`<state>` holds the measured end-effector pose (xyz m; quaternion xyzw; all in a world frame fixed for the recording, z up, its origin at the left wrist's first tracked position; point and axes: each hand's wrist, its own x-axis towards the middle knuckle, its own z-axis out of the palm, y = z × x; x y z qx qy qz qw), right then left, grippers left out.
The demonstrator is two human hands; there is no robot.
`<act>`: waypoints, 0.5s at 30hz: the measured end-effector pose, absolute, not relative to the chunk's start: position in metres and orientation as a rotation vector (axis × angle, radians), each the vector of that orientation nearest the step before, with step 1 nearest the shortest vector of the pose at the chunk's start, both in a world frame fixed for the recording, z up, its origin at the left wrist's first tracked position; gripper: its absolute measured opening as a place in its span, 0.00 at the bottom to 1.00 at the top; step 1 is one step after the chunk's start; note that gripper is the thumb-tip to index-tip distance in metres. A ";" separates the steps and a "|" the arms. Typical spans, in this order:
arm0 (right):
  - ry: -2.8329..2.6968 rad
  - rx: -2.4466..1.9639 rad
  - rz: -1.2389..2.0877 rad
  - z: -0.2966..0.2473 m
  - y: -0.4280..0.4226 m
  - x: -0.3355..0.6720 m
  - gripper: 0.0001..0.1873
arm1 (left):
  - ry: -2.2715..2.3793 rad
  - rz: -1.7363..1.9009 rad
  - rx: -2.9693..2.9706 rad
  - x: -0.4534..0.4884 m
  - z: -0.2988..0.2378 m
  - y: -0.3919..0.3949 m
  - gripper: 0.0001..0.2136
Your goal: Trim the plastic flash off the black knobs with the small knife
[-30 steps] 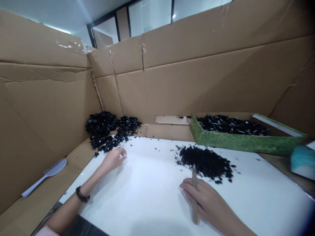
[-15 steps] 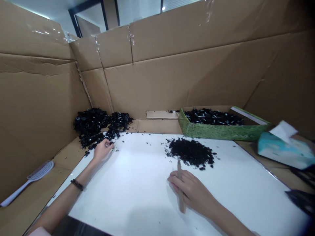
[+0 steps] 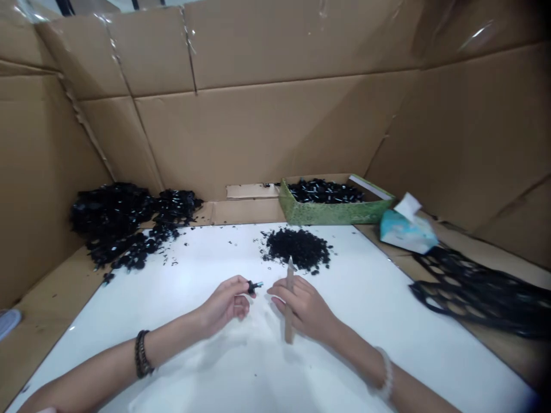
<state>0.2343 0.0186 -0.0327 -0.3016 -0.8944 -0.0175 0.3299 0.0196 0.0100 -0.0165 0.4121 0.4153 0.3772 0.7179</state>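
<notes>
- Left hand (image 3: 228,304): pinching one small black part (image 3: 253,287) with a shiny end, which protrudes beyond the grip toward the right hand (image 3: 305,307).
- Right hand: fingers closed around a pointed stick (image 3: 288,331).
- Green open-topped box (image 3: 336,214): black pieces (image 3: 321,191) inside.

Creased cardboard walls (image 3: 267,132) (tape (image 3: 190,40) glinting in places), slanting shadow (image 3: 365,137), white tabletop (image 3: 365,298)

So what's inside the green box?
The green box holds a heap of small black pieces, some with shiny pale parts. Whatever lies beneath the top layer, including the floor, is covered.
</notes>
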 end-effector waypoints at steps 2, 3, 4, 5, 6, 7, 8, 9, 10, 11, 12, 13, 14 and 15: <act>-2.278 -0.812 -0.081 -0.031 0.019 0.235 0.07 | 0.795 0.807 0.820 0.030 -0.025 0.011 0.09; -2.250 -0.827 -0.089 -0.031 0.019 0.235 0.06 | 0.762 0.816 0.796 0.032 -0.029 0.013 0.09; -2.226 -0.845 -0.089 -0.031 0.019 0.235 0.05 | 0.735 0.828 0.775 0.032 -0.032 0.015 0.08; -2.204 -0.863 -0.077 -0.031 0.019 0.235 0.05 | 0.710 0.837 0.751 0.031 -0.035 0.017 0.07; -2.188 -0.879 -0.048 -0.031 0.018 0.234 0.05 | 0.691 0.842 0.730 0.029 -0.037 0.019 0.07; -2.177 -0.894 0.006 -0.031 0.017 0.233 0.06 | 0.678 0.842 0.716 0.027 -0.038 0.020 0.07; -2.169 -0.907 0.084 -0.031 0.016 0.231 0.08 | 0.673 0.837 0.711 0.026 -0.038 0.020 0.06; -2.157 -0.915 0.178 -0.032 0.015 0.229 0.10 | 0.672 0.832 0.711 0.025 -0.038 0.020 0.06; -2.141 -0.918 0.280 -0.033 0.014 0.226 0.12 | 0.672 0.823 0.715 0.024 -0.038 0.020 0.06; -2.123 -0.916 0.379 -0.033 0.013 0.224 0.13 | 0.673 0.809 0.720 0.025 -0.037 0.019 0.07; -2.103 -0.912 0.465 -0.034 0.012 0.222 0.13 | 0.672 0.796 0.726 0.025 -0.037 0.019 0.08; -2.079 -0.911 0.534 -0.033 0.011 0.221 0.13 | 0.673 0.788 0.733 0.026 -0.036 0.018 0.08; -2.053 -0.919 0.591 -0.033 0.011 0.220 0.11 | 0.674 0.782 0.741 0.027 -0.036 0.018 0.09; -2.026 -0.936 0.642 -0.033 0.010 0.219 0.10 | 0.674 0.777 0.750 0.027 -0.035 0.018 0.09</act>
